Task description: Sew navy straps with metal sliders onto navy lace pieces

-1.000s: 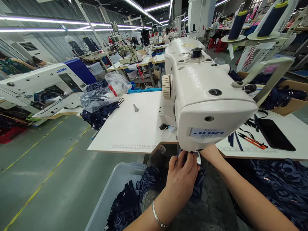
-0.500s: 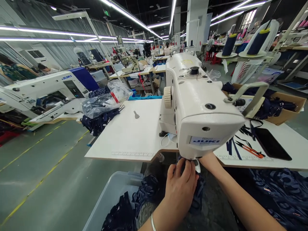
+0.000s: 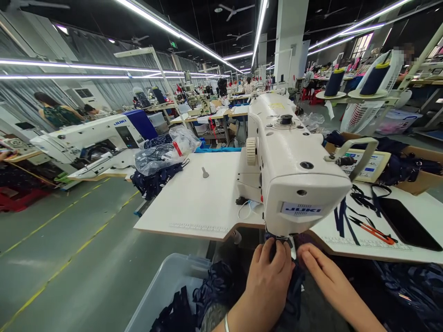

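My left hand (image 3: 268, 283) is up at the front of the white JUKI sewing machine (image 3: 304, 184), its bent fingers close together and holding navy fabric (image 3: 294, 295) just below the machine's head. The fabric runs up under that head and hangs down beneath the hand; I can't see the fingertips' exact grip. A silver bracelet (image 3: 226, 324) circles the wrist.

My right hand (image 3: 320, 267) is just beside it, on the other side of a pale metal part (image 3: 293, 249), with the thumb and forefinger narrowly spaced. I can't tell whether they pinch anything.

Below and to the left, a translucent plastic bin (image 3: 155, 288) holds dark navy pieces (image 3: 176, 311). On the white tabletop (image 3: 204, 203) left of the machine I see a small flat metal piece (image 3: 205, 173), and at its far left edge, clear plastic bags (image 3: 157, 159) over a navy bundle (image 3: 155, 181).

To the right of the machine, navy strips (image 3: 342, 221) rest near orange-handled snips (image 3: 375, 232), with a black phone (image 3: 408, 222) beside them. Behind these stand a control panel (image 3: 368, 165) and an open cardboard box (image 3: 424, 159) with navy items in it.
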Action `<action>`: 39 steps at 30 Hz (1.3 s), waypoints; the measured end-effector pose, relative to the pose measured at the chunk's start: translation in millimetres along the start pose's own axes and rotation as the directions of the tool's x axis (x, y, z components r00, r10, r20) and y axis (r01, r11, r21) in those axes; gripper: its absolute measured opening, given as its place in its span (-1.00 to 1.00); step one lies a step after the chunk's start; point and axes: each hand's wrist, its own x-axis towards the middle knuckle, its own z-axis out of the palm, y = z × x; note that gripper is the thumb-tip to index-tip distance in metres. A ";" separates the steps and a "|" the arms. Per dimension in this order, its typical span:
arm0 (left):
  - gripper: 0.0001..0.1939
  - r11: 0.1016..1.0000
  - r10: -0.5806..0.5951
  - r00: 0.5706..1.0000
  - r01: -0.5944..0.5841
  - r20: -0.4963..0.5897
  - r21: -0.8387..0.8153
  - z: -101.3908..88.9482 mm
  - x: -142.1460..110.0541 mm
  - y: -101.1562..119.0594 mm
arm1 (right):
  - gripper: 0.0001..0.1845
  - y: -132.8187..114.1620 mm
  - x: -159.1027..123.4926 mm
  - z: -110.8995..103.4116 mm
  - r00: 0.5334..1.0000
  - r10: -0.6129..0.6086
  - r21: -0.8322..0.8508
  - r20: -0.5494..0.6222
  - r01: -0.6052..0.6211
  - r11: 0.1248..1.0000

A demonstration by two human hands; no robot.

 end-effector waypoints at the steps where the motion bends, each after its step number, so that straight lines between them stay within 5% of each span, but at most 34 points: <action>1: -0.63 1.000 0.012 1.000 -0.012 0.009 0.002 1.0 -0.7 0.5 | -0.65 1.1 -6.5 1.9 0.999 0.026 -0.001 0.032 -0.026 1.000; 7: -0.59 0.997 0.012 0.999 -0.009 0.050 -0.071 1.7 0.0 0.6 | -0.69 -1.3 -19.5 5.9 0.999 0.015 0.009 0.040 -0.015 1.000; 10: -0.73 0.956 0.003 0.997 0.021 0.082 -0.292 -17.6 1.2 -5.8 | -0.72 -15.2 -24.5 -5.5 0.988 -0.107 0.024 0.114 0.105 0.994; 14: -0.83 0.723 0.100 0.973 0.073 0.209 -0.687 -48.9 -3.7 -19.2 | -0.77 -31.0 -26.1 -16.3 0.897 -0.332 0.077 0.292 0.325 0.943; 17: -0.83 0.754 -0.049 0.949 0.240 0.312 -0.611 -46.2 -8.3 -25.6 | -0.84 -31.3 -11.6 -8.6 0.882 -0.422 -0.087 0.208 0.447 0.891; 21: -0.80 0.925 -0.229 0.970 0.244 0.087 -0.291 -15.0 -13.0 -25.4 | -0.81 -26.1 12.3 11.8 0.827 -0.560 -0.521 0.055 0.502 0.690; 24: -0.80 0.973 -0.152 0.978 0.123 -0.140 -0.195 -0.9 -17.6 -24.5 | -0.75 -26.9 17.6 19.7 0.779 -0.626 -0.705 0.045 0.468 0.532; 26: -0.68 0.975 -0.016 0.986 -0.021 -0.165 -0.220 0.7 -19.9 -25.1 | -0.73 -27.0 16.0 20.1 0.771 -0.637 -0.748 0.033 0.441 0.495; 29: -0.61 0.946 0.117 0.991 -0.129 -0.058 -0.298 -0.9 -19.7 -25.9 | -0.79 -20.4 12.8 18.0 0.848 -0.526 -0.674 -0.062 0.354 0.649; 33: -0.61 0.955 0.075 0.996 -0.060 0.039 -0.292 -1.1 -15.6 -22.1 | -0.74 -1.5 15.7 16.9 0.978 -0.128 -0.294 -0.167 0.075 0.953; 39: -0.66 0.974 -0.021 1.000 0.022 0.003 -0.227 0.3 -10.5 -11.2 | -0.76 7.3 25.9 15.1 0.978 -0.031 -0.034 -0.208 0.024 0.999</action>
